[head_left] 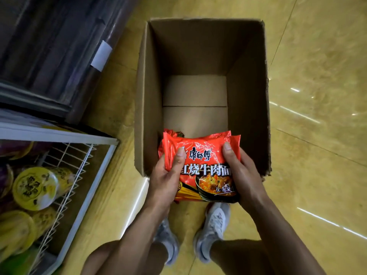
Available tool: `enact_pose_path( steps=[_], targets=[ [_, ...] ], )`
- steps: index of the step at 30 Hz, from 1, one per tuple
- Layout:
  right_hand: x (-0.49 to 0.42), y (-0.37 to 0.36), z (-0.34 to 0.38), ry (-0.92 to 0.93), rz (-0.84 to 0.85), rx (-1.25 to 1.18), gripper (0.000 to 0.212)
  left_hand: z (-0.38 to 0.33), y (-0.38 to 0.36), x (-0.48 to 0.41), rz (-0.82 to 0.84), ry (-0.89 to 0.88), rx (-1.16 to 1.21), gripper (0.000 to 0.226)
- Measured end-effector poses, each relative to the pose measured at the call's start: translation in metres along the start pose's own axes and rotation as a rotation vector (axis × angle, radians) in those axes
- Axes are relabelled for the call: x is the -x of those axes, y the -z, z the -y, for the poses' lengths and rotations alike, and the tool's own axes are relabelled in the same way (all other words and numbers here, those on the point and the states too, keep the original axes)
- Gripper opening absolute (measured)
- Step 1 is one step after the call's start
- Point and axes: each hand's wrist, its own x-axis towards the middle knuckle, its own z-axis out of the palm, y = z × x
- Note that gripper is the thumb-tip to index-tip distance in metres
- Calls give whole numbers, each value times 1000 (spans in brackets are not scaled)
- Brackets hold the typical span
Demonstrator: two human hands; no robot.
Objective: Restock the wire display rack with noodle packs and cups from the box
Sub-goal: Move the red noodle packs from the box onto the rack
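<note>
From the head camera I see my left hand [164, 175] and right hand [242, 171] holding a small stack of red plastic noodle packs [206, 167] at the centre of the frame, over the near edge of the open brown cardboard box [141, 96]. Each hand's thumb presses on the top pack's printed face and its fingers curl underneath, so both are clamped on the stack from opposite sides. The box floor behind the packs shows bare cardboard. At the lower left stands the white wire display rack [79, 161], with yellow-lidded noodle cups [33, 187] lying inside it. Below the packs I see grey-white sneakers [214, 221] on the glossy yellow tiled floor [317, 56].
</note>
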Motion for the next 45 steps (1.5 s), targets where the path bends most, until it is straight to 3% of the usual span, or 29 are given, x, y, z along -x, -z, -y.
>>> enact_pose_path(
  steps=[5,11,19,22,35,45],
  targets=[
    [65,0,30,-35,-16,11,26,-26,8,67,13,55,3,45],
    [143,-8,111,11,-22,47,22,-105,10,151,49,33,-1,40],
    [252,-41,224,103,-54,-14,29,-230,28,257,57,-112,-78,43],
    [291,-56,252,118,-42,-11,29,-262,45,292,69,-150,-121,35],
    [388,-104,297,226,20,82,33,-318,103,382,101,-234,-84,32],
    [413,-127,324,320,129,106,29,-333,124,411,0,-328,-45,44]
  ],
)
